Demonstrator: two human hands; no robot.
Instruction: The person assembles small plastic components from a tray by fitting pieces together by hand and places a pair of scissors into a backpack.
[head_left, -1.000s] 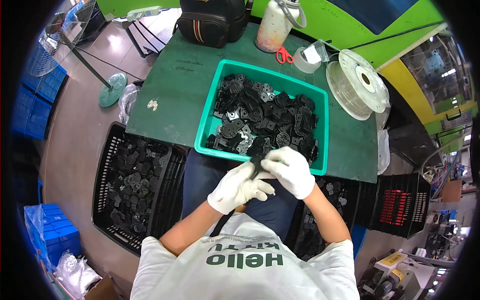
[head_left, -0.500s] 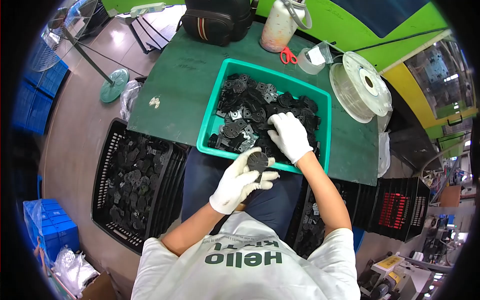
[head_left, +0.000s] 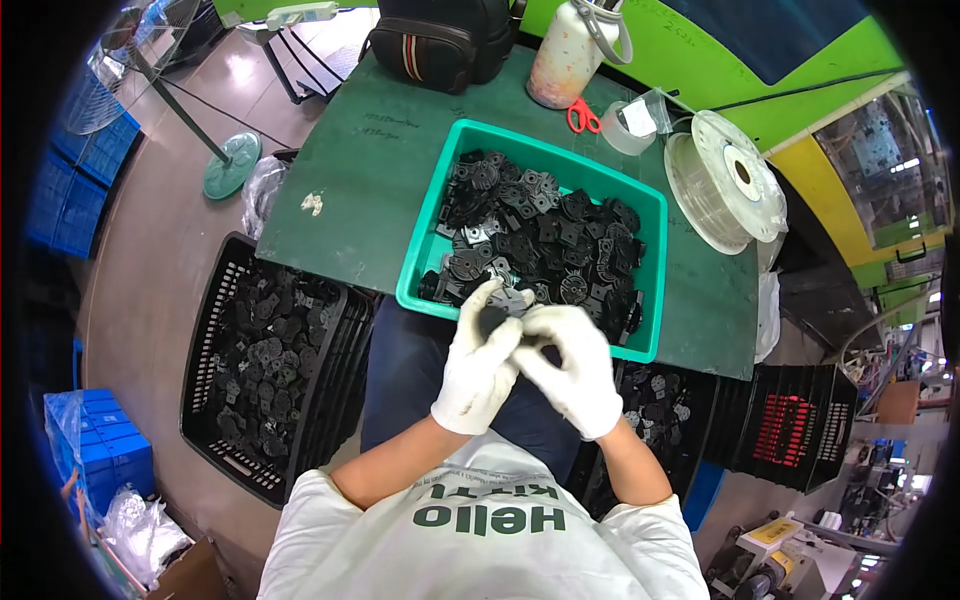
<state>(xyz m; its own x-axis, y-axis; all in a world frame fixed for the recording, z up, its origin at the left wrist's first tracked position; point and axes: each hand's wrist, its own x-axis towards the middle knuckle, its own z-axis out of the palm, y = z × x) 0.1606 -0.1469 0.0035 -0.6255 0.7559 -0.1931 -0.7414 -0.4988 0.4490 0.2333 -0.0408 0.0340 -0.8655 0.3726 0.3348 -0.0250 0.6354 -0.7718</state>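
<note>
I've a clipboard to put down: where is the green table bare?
Widest: left of the teal tray, nearer than the backpack, with a whitish spot. Smaller: right of the tray, nearer than the spool. Crowded: behind the tray (bottle, scissors, clear roll) and inside it (heaped black parts).

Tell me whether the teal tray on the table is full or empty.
Mostly full: black parts lie heaped across most of the teal tray, with only small patches of its floor showing.
</note>
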